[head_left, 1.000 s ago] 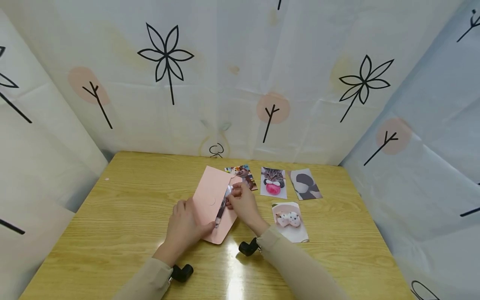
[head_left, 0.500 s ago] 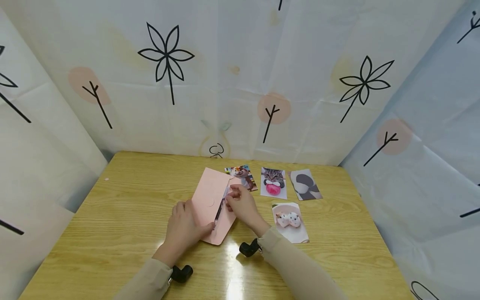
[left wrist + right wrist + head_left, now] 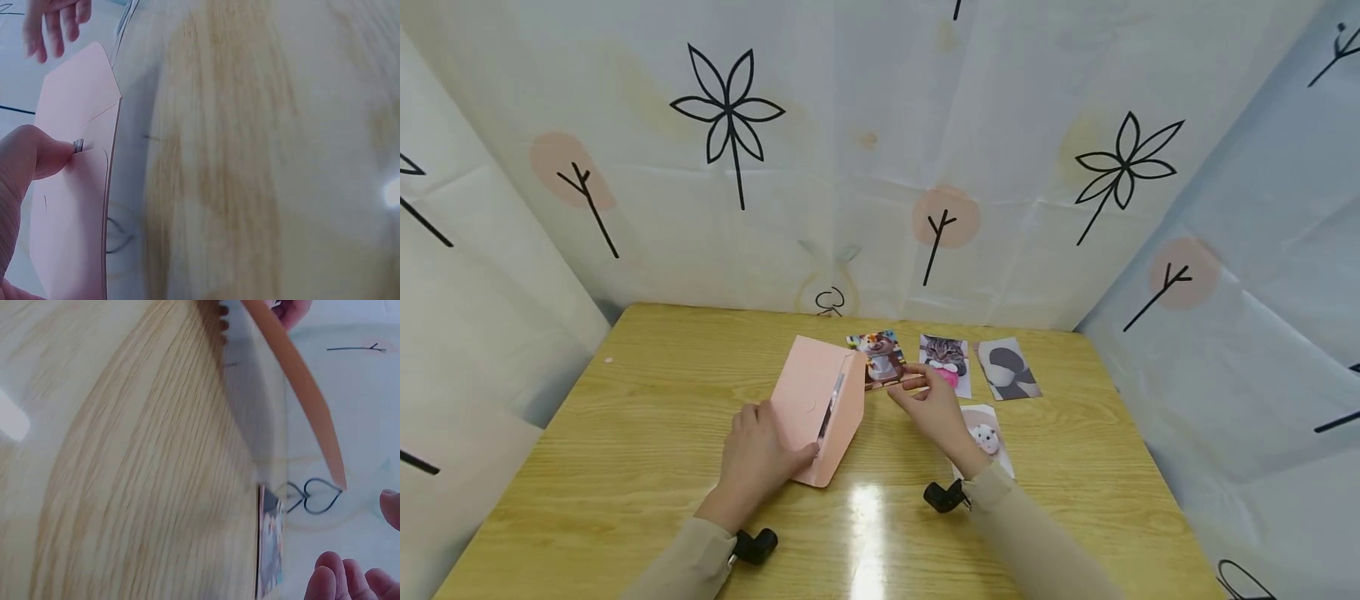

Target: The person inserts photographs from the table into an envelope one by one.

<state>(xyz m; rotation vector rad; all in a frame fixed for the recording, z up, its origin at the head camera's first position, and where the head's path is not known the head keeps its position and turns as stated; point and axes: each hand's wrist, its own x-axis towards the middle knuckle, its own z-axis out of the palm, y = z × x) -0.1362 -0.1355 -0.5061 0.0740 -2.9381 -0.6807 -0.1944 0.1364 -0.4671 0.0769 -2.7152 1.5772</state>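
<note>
A pink envelope (image 3: 808, 387) is tilted up off the table, its flap raised and a dark strip of a photo card (image 3: 829, 410) showing in the opening. My left hand (image 3: 758, 454) grips its near left side, with the thumb on the front by the opening, as the left wrist view also shows at the thumb (image 3: 53, 153). To the right of the envelope, my right hand (image 3: 936, 412) holds nothing; its fingers are loosely bent. It hovers near the hamster photo (image 3: 883, 360) and partly covers the cat photo (image 3: 943, 348) and the white-toy photo (image 3: 988, 437) from the head view.
A grey-and-white photo (image 3: 1009, 368) lies at the back right. The wooden table (image 3: 662, 400) runs back to a patterned cloth (image 3: 865, 167) hung behind and on both sides. A small white speck (image 3: 608, 360) is on the left of the table.
My right hand has left the envelope's opening and moved right. The photo card has gone deeper into the envelope. My left hand has shifted slightly left with the envelope, uncovering more of the hamster photo.
</note>
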